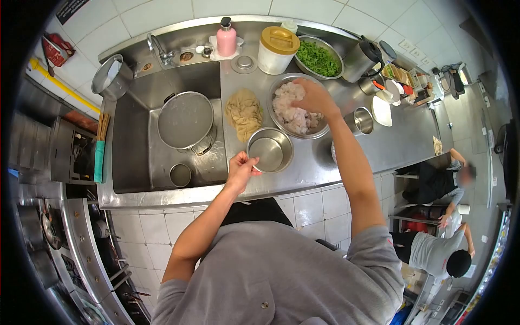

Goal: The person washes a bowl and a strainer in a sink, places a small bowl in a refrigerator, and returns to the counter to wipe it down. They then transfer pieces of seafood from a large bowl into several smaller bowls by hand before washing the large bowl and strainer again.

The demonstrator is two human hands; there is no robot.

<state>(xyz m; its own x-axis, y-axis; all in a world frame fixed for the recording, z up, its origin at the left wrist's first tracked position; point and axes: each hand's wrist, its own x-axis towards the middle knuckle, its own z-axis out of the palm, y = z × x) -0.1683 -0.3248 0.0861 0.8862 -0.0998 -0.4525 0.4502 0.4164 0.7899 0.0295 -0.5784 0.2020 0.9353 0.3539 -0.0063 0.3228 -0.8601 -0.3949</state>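
Observation:
My left hand (242, 169) grips the near-left rim of a small steel pot (270, 149), thumb over the edge; its inside looks bare. The pot is tilted a little toward me at the counter's front. Behind it, a wide steel bowl (273, 120) holds pale pinkish raw meat (287, 111) in pieces; its exact kind I cannot make out. My right hand (314, 97) reaches into this bowl from the right, fingers curled down into the meat and partly hidden. A crumpled tan cloth (245, 112) lies left of the bowl.
At left is a sink (135, 162) with a lidded pot (186, 119) in it. Behind the bowl stand a gold-lidded white tub (277, 51), a bowl of chopped greens (318, 57) and a pink pump bottle (226, 40). A steel cup (362, 121) sits right of my forearm. Two people work at far right.

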